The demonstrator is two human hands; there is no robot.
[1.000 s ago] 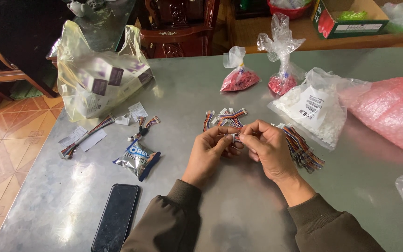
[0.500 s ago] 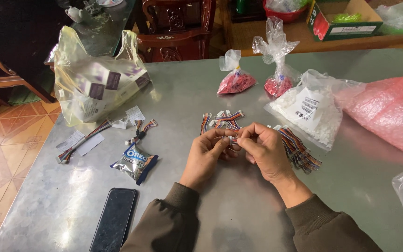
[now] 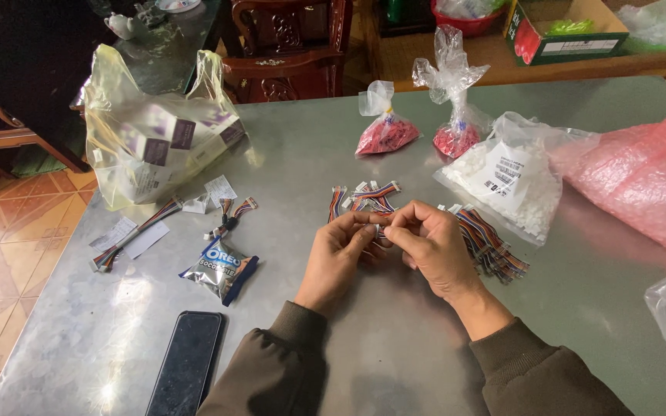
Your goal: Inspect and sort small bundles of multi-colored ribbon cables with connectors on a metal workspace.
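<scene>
Seemingly both hands (image 3: 383, 243) pinch wires (image 3: 365, 199).

Soft daylight, sharp focus; pale glare streaks the metal table (image 3: 333, 154), edges bend slightly outward.

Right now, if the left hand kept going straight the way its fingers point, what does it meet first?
The left hand points up and to the right, away from the person, its fingertips at the right hand. Straight on, it likely first meets the small loose pile of multicoloured ribbon wire pieces with white connectors on the grey metal table; depth is unclear.
</scene>
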